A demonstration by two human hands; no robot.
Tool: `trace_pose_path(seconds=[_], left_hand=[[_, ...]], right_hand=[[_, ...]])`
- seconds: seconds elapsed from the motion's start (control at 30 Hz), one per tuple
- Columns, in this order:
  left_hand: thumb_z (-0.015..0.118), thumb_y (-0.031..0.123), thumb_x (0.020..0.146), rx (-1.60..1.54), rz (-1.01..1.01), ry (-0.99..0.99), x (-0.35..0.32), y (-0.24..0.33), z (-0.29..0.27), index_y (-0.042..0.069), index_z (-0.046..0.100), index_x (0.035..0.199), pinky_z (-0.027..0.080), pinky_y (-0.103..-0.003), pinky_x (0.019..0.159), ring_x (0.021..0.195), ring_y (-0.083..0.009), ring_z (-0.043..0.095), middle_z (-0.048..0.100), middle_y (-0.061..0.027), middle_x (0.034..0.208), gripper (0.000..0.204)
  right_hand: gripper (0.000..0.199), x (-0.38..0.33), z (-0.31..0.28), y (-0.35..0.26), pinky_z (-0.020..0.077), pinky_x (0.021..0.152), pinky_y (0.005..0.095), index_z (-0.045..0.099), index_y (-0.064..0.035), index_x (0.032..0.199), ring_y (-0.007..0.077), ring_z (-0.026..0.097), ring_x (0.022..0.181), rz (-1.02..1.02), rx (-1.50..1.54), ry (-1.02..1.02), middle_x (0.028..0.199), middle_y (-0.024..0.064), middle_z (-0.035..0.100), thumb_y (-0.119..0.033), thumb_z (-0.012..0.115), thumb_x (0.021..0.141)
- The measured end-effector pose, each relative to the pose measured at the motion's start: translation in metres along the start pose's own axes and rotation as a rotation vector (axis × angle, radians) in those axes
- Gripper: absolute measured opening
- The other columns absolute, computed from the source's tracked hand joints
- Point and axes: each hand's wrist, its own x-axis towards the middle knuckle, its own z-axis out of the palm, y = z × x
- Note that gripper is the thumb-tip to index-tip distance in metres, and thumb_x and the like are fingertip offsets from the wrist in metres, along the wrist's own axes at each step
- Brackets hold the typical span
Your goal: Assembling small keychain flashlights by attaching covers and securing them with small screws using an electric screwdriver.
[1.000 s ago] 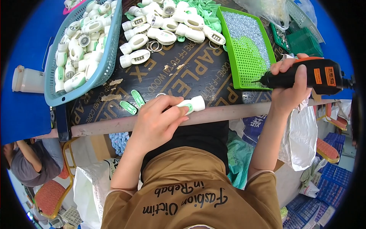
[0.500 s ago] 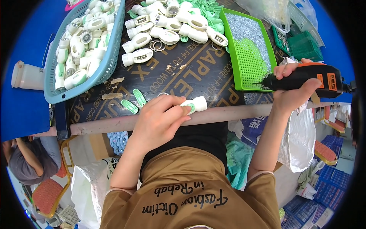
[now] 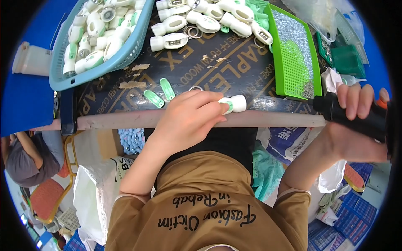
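A blue plastic basket [image 3: 67, 77] of white-and-green plastic casings sits at the far left of the dark printed worktop [image 3: 209, 69]. Two loose green plastic tabs [image 3: 161, 93] lie just beside the left hand [image 3: 188, 119], which is closed over a small white-and-green plastic casing [image 3: 233, 103] at the worktop's near edge. Behind lies a green perforated tray [image 3: 293, 54]. The right hand [image 3: 356, 125] grips a black electric screwdriver [image 3: 356, 115].

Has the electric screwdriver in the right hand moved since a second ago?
Yes. The electric screwdriver in the right hand has come down from beside the green tray to the table's front edge.
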Motion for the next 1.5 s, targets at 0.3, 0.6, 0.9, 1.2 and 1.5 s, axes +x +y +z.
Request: trace_pose_path(seconds=[0.3, 0.6, 0.9, 1.2, 1.5], left_hand=[[0.076, 0.007, 0.065, -0.002, -0.006, 0.039, -0.002, 0.001, 0.003, 0.008, 0.064, 0.084, 0.049, -0.034, 0.063, 0.076, -0.0243, 0.061, 0.063, -0.007, 0.092, 0.023], [0.071, 0.003, 0.068, -0.024, -0.086, -0.033, 0.004, 0.008, -0.001, 0.008, 0.054, 0.108, 0.044, -0.039, 0.081, 0.093, -0.03, 0.057, 0.061, -0.0071, 0.1, 0.044], [0.079, 0.019, 0.064, -0.104, -0.093, -0.039, 0.006, 0.005, -0.007, 0.007, 0.055, 0.115, 0.042, -0.038, 0.087, 0.102, -0.0309, 0.051, 0.056, -0.0109, 0.11, 0.057], [0.079, 0.015, 0.063, -0.198, -0.01, 0.144, 0.012, 0.023, -0.011, 0.006, 0.067, 0.094, 0.045, -0.035, 0.076, 0.088, -0.0254, 0.057, 0.062, -0.0061, 0.094, 0.035], [0.077, 0.003, 0.062, -0.345, -0.008, 0.141, 0.021, 0.037, -0.011, 0.008, 0.071, 0.083, 0.045, -0.032, 0.07, 0.074, -0.0209, 0.059, 0.063, -0.0034, 0.077, 0.022]], right_hand=[[0.079, -0.006, 0.023, 0.007, 0.0312, 0.054, 0.0244, 0.056, -0.0037, 0.105, 0.009, 0.04, 0.054, 0.047, 0.001, -0.152, 0.067, 0.0007, 0.042, -0.076, 0.044, 0.074], [0.081, -0.007, 0.024, 0.007, 0.0319, 0.053, 0.0239, 0.055, -0.0044, 0.107, 0.0084, 0.04, 0.053, 0.04, 0.008, -0.199, 0.068, 0.0001, 0.043, -0.077, 0.046, 0.073], [0.081, -0.016, 0.013, -0.004, 0.0324, 0.053, 0.0246, 0.054, -0.0056, 0.108, 0.0089, 0.041, 0.053, 0.022, 0.018, -0.204, 0.068, 0.0002, 0.043, -0.078, 0.048, 0.071], [0.082, -0.027, 0.018, -0.011, 0.0329, 0.053, 0.0253, 0.053, -0.0068, 0.109, 0.0094, 0.041, 0.053, 0.007, 0.032, -0.223, 0.068, 0.0002, 0.043, -0.079, 0.049, 0.07], [0.083, -0.037, 0.03, -0.013, 0.0334, 0.053, 0.0261, 0.052, -0.0079, 0.11, 0.0099, 0.042, 0.053, -0.016, 0.038, -0.226, 0.069, 0.0003, 0.044, -0.08, 0.05, 0.069]])
